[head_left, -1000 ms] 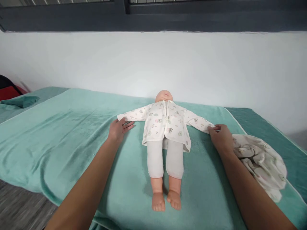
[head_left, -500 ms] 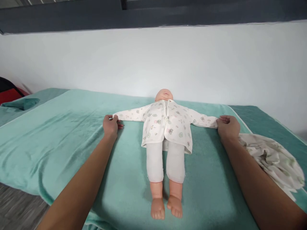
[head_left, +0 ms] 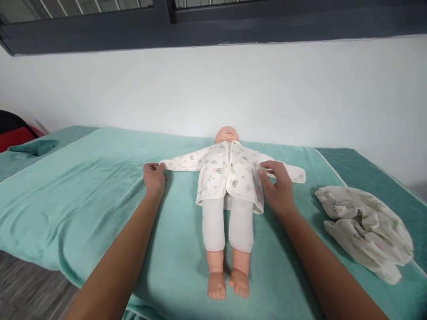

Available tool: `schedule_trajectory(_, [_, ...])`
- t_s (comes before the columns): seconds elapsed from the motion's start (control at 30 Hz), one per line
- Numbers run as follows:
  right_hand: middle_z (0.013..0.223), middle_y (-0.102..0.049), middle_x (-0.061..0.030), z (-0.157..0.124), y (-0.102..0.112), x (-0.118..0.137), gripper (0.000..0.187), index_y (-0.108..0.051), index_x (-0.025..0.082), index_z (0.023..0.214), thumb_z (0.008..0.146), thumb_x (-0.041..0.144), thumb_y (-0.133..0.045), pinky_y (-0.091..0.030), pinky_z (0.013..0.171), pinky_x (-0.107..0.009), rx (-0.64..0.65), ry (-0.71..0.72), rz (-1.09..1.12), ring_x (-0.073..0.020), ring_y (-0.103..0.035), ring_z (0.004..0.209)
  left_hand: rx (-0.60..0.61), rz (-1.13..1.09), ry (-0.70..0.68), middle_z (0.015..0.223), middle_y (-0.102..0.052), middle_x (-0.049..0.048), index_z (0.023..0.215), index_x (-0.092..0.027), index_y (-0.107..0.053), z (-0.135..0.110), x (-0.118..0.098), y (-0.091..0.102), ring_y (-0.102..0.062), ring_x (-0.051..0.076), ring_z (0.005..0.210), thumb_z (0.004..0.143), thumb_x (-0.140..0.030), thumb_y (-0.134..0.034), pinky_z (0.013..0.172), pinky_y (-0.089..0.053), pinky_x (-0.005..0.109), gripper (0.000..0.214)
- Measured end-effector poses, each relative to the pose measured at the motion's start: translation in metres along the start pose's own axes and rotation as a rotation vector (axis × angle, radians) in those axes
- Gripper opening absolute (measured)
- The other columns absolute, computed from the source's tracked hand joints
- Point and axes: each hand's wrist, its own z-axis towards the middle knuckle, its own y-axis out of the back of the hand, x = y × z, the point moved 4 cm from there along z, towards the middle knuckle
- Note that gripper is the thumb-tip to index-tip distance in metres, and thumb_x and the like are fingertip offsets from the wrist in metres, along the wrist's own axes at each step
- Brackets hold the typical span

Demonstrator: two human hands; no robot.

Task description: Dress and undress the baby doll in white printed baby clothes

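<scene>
A baby doll (head_left: 213, 261) lies on its back, head toward the wall, with white legs and bare feet. It wears a white printed jacket (head_left: 213, 178) with both sleeves spread sideways. My left hand (head_left: 154, 178) pinches the cuff of the sleeve (head_left: 182, 162) on the left. Over the right side of the jacket is my right hand (head_left: 277, 186), its thumb and fingers apart around the cloth near the armpit. It partly covers the other sleeve (head_left: 296, 173), whose cuff lies loose. Whether its fingertips touch the jacket, I cannot tell.
A crumpled printed cloth (head_left: 370, 226) lies to the right on the green bedding (head_left: 110, 191). Behind stands a white wall (head_left: 150, 93) below a dark window frame (head_left: 100, 33). A red and black object (head_left: 13, 131) is at the far left.
My right hand has let go of the right cuff and moved left to the side of the jacket. My left hand stays at the left cuff. The view has tilted up slightly.
</scene>
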Motion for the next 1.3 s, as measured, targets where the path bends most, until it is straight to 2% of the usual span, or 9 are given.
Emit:
schedule_trajectory(0.1, [0.106,-0.066,-0.0071,-0.014,-0.01,0.043,0.013,-0.06,0.025,0.105,0.096,0.033,-0.057,-0.047,0.093,-0.043,0.172,0.214,0.073,-0.0241,-0.059,0.104,-0.021,0.008,-0.016,0.075,-0.051,-0.0047,0.097,-0.022,-0.05,0.0,0.001,0.002,-0.045,0.008,0.048,0.074,-0.026,-0.068,0.044,-0.035,0.022,0.03])
schedule_trajectory(0.23, [0.114,-0.065,-0.0086,-0.03,-0.014,0.071,0.029,-0.061,0.025,0.112,0.088,0.037,-0.071,-0.045,0.093,-0.047,0.407,0.406,-0.118,-0.0285,-0.056,0.105,-0.016,0.009,-0.038,0.072,-0.048,-0.0052,0.093,-0.021,-0.051,0.001,0.001,0.003,-0.042,0.008,0.053,0.068,-0.017,-0.067,0.049,-0.034,0.021,0.03])
schedule_trajectory(0.37, [0.111,-0.061,-0.0123,-0.033,-0.013,0.076,0.022,-0.06,0.022,0.111,0.09,0.028,-0.066,-0.049,0.088,-0.045,0.349,0.378,-0.276,-0.0291,-0.054,0.102,0.005,-0.008,-0.047,0.072,-0.047,-0.0048,0.091,-0.021,-0.052,0.001,0.001,0.002,-0.042,0.008,0.055,0.067,-0.016,-0.065,0.051,-0.033,0.02,0.029])
schedule_trajectory(0.5, [0.098,-0.062,-0.0097,-0.034,-0.016,0.08,0.006,-0.062,0.022,0.097,0.096,0.022,-0.055,-0.049,0.082,-0.042,0.362,0.397,-0.342,-0.0264,-0.054,0.092,0.023,-0.029,-0.052,0.071,-0.047,-0.0044,0.09,-0.021,-0.052,0.0,0.0,0.001,-0.041,0.009,0.056,0.066,-0.016,-0.065,0.052,-0.034,0.02,0.027])
schedule_trajectory(0.73, [0.089,-0.065,-0.0048,-0.033,-0.011,0.074,0.013,-0.059,0.022,0.089,0.1,0.022,-0.051,-0.046,0.08,-0.038,0.451,0.4,-0.113,-0.0207,-0.058,0.086,0.018,-0.045,-0.056,0.072,-0.047,-0.004,0.09,-0.021,-0.052,-0.002,-0.002,0.001,-0.042,0.01,0.059,0.067,-0.017,-0.063,0.054,-0.035,0.021,0.026])
schedule_trajectory(0.87, [0.096,-0.067,-0.0054,-0.034,-0.016,0.077,0.004,-0.061,0.023,0.097,0.097,0.026,-0.058,-0.043,0.082,-0.04,0.41,0.404,-0.181,-0.0227,-0.058,0.09,0.016,-0.04,-0.06,0.072,-0.047,-0.0039,0.089,-0.021,-0.053,-0.002,-0.003,0.001,-0.042,0.01,0.059,0.066,-0.017,-0.063,0.053,-0.035,0.021,0.025])
schedule_trajectory(1.0, [0.112,-0.067,-0.008,-0.033,-0.028,0.089,0.021,-0.062,0.023,0.108,0.088,0.021,-0.066,-0.04,0.081,-0.042,0.363,0.444,-0.334,-0.0272,-0.056,0.099,0.018,-0.037,-0.063,0.07,-0.046,-0.004,0.089,-0.02,-0.053,-0.003,-0.003,0.001,-0.042,0.01,0.059,0.067,-0.018,-0.063,0.053,-0.034,0.021,0.024])
schedule_trajectory(1.13, [0.105,-0.068,-0.0062,-0.031,-0.037,0.096,0.016,-0.062,0.023,0.1,0.088,0.014,-0.059,-0.038,0.077,-0.042,0.356,0.459,-0.406,-0.0262,-0.054,0.094,0.021,-0.038,-0.067,0.07,-0.047,-0.0042,0.089,-0.021,-0.053,-0.004,-0.004,0.0,-0.042,0.01,0.059,0.067,-0.019,-0.063,0.053,-0.034,0.021,0.023])
schedule_trajectory(1.3, [0.094,-0.067,-0.0043,-0.032,-0.037,0.094,0.015,-0.06,0.023,0.086,0.092,0.012,-0.051,-0.037,0.078,-0.04,0.358,0.503,-0.342,-0.023,-0.052,0.09,0.014,-0.029,-0.079,0.07,-0.047,-0.0039,0.088,-0.02,-0.054,-0.004,-0.004,0.0,-0.041,0.01,0.058,0.068,-0.02,-0.063,0.052,-0.034,0.021,0.022])
